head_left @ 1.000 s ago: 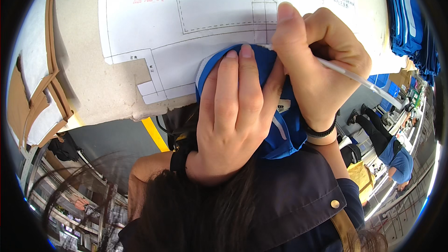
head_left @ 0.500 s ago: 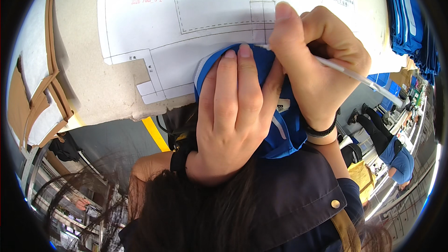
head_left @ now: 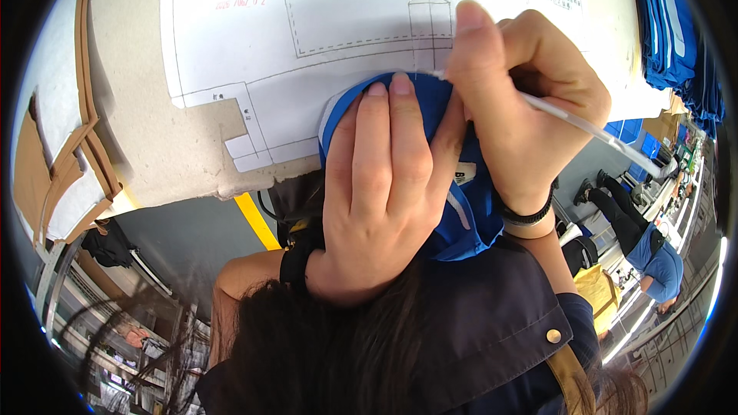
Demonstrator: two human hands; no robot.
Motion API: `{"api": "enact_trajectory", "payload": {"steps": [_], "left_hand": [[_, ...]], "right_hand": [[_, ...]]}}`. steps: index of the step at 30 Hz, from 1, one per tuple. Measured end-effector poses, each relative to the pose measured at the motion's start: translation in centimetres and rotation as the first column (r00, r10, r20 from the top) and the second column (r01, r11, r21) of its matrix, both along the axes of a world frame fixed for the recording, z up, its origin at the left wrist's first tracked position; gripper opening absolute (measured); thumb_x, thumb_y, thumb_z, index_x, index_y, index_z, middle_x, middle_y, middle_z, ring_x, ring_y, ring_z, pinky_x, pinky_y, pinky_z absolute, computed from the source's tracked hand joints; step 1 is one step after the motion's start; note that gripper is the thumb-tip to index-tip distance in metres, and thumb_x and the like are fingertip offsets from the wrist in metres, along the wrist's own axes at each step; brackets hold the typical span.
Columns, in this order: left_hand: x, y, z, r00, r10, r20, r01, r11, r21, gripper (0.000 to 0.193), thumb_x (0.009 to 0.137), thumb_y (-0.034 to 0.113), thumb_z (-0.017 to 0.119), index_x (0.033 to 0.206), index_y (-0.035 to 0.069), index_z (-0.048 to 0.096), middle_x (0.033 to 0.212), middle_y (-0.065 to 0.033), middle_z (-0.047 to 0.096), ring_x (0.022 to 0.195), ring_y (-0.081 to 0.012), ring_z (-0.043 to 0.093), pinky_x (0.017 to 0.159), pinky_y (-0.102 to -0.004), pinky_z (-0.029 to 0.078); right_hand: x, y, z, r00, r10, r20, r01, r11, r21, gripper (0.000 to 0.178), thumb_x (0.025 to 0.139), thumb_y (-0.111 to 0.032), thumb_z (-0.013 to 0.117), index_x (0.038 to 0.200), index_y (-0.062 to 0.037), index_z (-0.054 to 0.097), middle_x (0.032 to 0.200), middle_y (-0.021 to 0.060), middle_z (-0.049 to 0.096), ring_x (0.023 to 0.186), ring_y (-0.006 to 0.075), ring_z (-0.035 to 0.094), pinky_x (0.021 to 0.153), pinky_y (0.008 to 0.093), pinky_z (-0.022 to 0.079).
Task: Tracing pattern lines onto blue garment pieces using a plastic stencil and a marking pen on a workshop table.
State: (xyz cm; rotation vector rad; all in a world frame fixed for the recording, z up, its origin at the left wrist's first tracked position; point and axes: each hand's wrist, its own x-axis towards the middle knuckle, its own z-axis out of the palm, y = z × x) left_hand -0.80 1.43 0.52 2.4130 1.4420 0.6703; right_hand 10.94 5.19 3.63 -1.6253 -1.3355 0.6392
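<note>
My left hand (head_left: 380, 184) lies flat with its fingers stretched out, pressing a piece of blue fabric (head_left: 434, 100) down against a white paper pattern (head_left: 231, 38). The fabric has a curved upper edge, a white stripe and a small pale label; its lower part hangs in folds below the hand. A slim white pen (head_left: 569, 117) is pinched in my right hand (head_left: 534, 92), thumb on top. Its tip meets the fabric's upper edge just right of my left fingertips. Printed solid and dashed lines run over the paper.
The paper rests on a beige tabletop (head_left: 127, 100). Brown card pieces (head_left: 92, 138) stand at the left, and a stack of blue garments (head_left: 669, 38) sits at the far right. Below the table edge a yellow line (head_left: 257, 221) crosses the grey floor. Another person (head_left: 653, 261) is off to the right.
The pen tip has shifted very slightly along the fabric's upper edge. The paper appears a touch further left. Both hands keep nearly the same place and hold.
</note>
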Motion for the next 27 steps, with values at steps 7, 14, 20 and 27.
{"api": "enact_trajectory", "payload": {"steps": [7, 14, 20, 27], "left_hand": [[-0.1, 0.4, 0.1, 1.0, -0.01, 0.025, 0.011, 0.999, -0.046, 0.021, 0.091, 0.005, 0.056, 0.107, 0.012, 0.067, 0.109, -0.0097, 0.058, 0.103, -0.0201, 0.053, 0.081, -0.0274, 0.051], [0.1, 0.3, 0.2, 0.998, -0.027, 0.055, 0.033, 0.994, -0.101, 0.021, 0.092, 0.005, 0.055, 0.107, 0.011, 0.067, 0.108, -0.0096, 0.058, 0.102, -0.0194, 0.053, 0.08, -0.0269, 0.051], [0.1, 0.2, 0.3, 0.996, -0.044, 0.078, 0.056, 0.986, -0.158, 0.02, 0.092, 0.004, 0.055, 0.107, 0.011, 0.066, 0.108, -0.0096, 0.058, 0.101, -0.0189, 0.054, 0.08, -0.0266, 0.051], [0.1, 0.2, 0.4, 0.993, -0.057, 0.104, 0.079, 0.973, -0.218, 0.02, 0.092, 0.004, 0.055, 0.107, 0.01, 0.065, 0.107, -0.0095, 0.058, 0.1, -0.0182, 0.054, 0.079, -0.0261, 0.05]], "right_hand": [[-1.3, 0.7, 1.1, 0.957, -0.204, -0.206, 0.251, 0.939, 0.235, 0.045, 0.101, -0.027, 0.051, 0.063, -0.0023, 0.053, 0.05, 0.0031, 0.048, 0.037, 0.0049, 0.037, 0.037, 0.0197, 0.023], [1.5, 0.0, -0.6, 0.985, -0.153, -0.083, 0.163, 0.979, 0.122, 0.046, 0.096, -0.018, 0.059, 0.053, -0.0052, 0.049, 0.046, 0.0013, 0.047, 0.037, 0.0041, 0.036, 0.038, 0.0199, 0.023], [1.6, -0.2, 0.0, 0.995, -0.095, -0.022, 0.096, 0.995, 0.031, 0.038, 0.089, -0.007, 0.066, 0.055, -0.0055, 0.05, 0.048, -0.001, 0.05, 0.039, 0.0028, 0.042, 0.04, 0.0179, 0.03], [1.6, -0.1, -0.1, 0.996, -0.086, 0.023, 0.086, 0.996, 0.005, 0.036, 0.088, -0.007, 0.067, 0.056, -0.0049, 0.051, 0.051, -0.0003, 0.052, 0.042, 0.0031, 0.047, 0.041, 0.0178, 0.034]]}}
